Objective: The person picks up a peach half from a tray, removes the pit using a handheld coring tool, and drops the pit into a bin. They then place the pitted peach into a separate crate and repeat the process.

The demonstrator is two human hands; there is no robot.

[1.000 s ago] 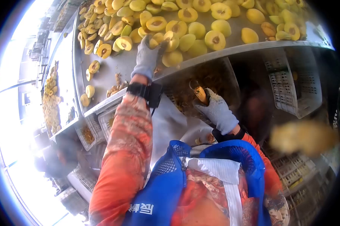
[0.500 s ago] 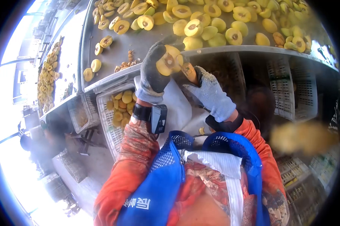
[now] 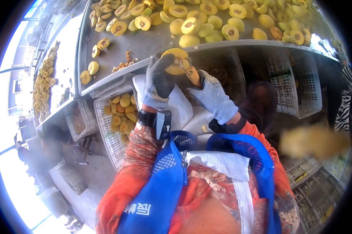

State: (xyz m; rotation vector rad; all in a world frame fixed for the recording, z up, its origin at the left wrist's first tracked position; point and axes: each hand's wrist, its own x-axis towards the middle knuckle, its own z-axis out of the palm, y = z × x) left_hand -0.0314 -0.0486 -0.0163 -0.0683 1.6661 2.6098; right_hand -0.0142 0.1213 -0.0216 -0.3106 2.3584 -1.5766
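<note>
**Fruit half came off the table and met the tool**

A second earlier the left hand (image 3: 158,80) had been up on the steel table (image 3: 144,45) among the halved fruit (image 3: 199,23). Now it hung just below the table's front edge, fingers closed round one yellow fruit half (image 3: 175,64). The right hand (image 3: 214,96), lower under that edge before, had risen beside it. It gripped a small orange-handled tool (image 3: 193,75) whose tip touched the half. The half had tilted, so its cut face showed less. Work on this piece seemed begun. Loose pits (image 3: 125,62) lay on the table, and a white crate (image 3: 115,150) of fruit sat beneath its left part.
</note>
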